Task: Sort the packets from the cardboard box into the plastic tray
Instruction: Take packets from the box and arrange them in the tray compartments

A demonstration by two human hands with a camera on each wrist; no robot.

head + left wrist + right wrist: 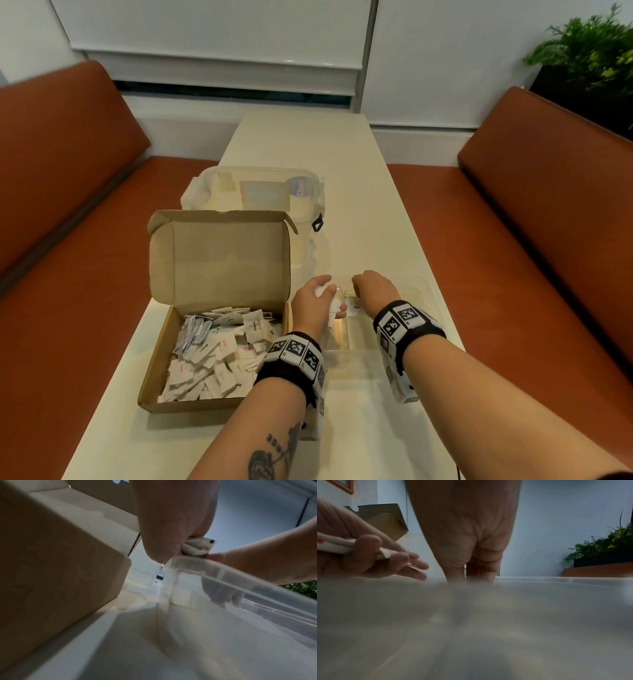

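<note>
While small white paper packets [327, 301] are gripped by the left hand [313, 305] beside the open brown cardboard box [212, 308], the right hand [375, 291] is lowered into the clear plastic tray [423, 291]. Its grip cannot be told.

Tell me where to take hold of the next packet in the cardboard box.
A judgement: pinch a raised edge of a loose packet on top of the pile, coming from above, since the cardboard box is open-topped with walls around.
</note>
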